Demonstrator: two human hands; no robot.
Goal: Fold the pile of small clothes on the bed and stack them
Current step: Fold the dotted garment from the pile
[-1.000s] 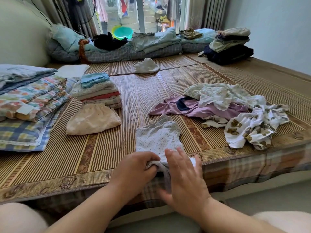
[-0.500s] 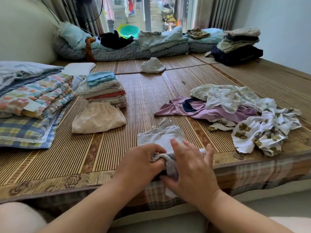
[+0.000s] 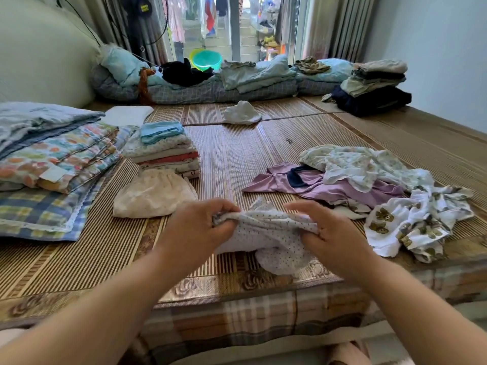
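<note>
A small white dotted garment is bunched up and lifted just above the bed's front edge. My left hand grips its left end and my right hand pinches its right end. To the right lies the unfolded pile: a purple top, a pale floral piece and a white bear-print piece. At the left stands the folded stack with a blue item on top, and a cream folded piece lies in front of it.
The bed is covered by a bamboo mat. Folded quilts lie at the far left. A white cloth sits mid-mat at the back. Bedding and a dark clothes stack line the far side by the window.
Both hands have lifted the dotted garment off the mat and pulled apart, stretching it between them. Before, it lay flat with the hands together at its near end.
</note>
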